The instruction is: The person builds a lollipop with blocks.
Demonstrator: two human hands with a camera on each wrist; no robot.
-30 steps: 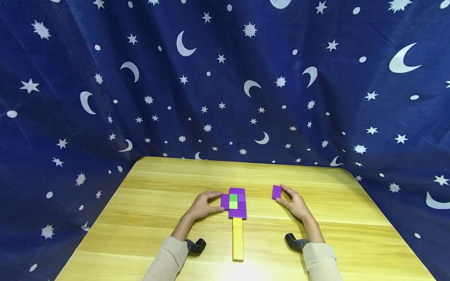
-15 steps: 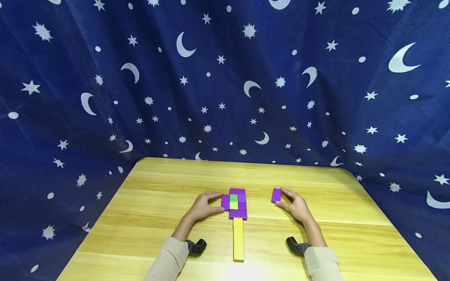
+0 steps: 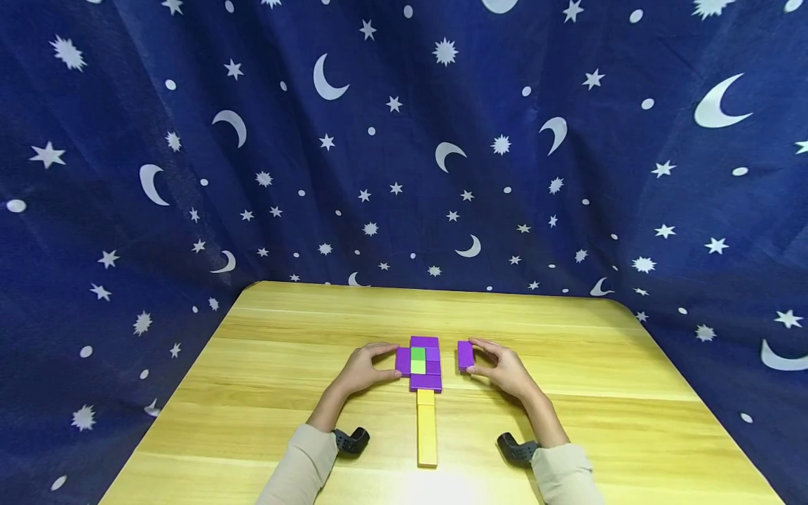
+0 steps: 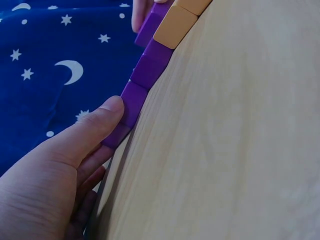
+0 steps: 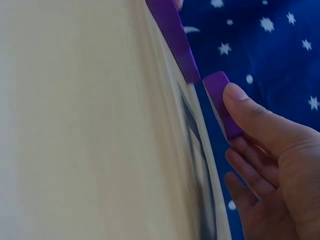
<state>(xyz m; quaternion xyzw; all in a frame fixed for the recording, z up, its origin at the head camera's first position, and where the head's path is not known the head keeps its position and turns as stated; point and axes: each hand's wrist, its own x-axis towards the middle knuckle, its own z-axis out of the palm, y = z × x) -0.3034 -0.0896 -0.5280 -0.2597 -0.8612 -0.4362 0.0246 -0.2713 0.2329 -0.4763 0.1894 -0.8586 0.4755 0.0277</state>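
Observation:
In the middle of the table, purple blocks (image 3: 426, 382) frame a green block (image 3: 419, 353) and a lime block (image 3: 418, 367). Below them runs a yellow strip, a small square block (image 3: 426, 398) above a long one (image 3: 426, 435). My left hand (image 3: 365, 368) pinches the purple block (image 3: 403, 362) on the left side by its two ends, thumb nearest me. To the right, my right hand (image 3: 503, 368) holds another purple block (image 3: 466, 356) between thumb and fingers. In the right wrist view this block (image 5: 218, 95) is slightly raised off the tabletop, a small gap from the arrangement.
The wooden table (image 3: 284, 315) has light grain and rounded far corners. A dark blue curtain (image 3: 404, 168) with white moons and stars hangs behind and at both sides. Black wrist devices (image 3: 352, 442) sit at both wrists.
My right hand has carried its purple block leftward, close to the right side of the arrangement. The left hand stays at its block.

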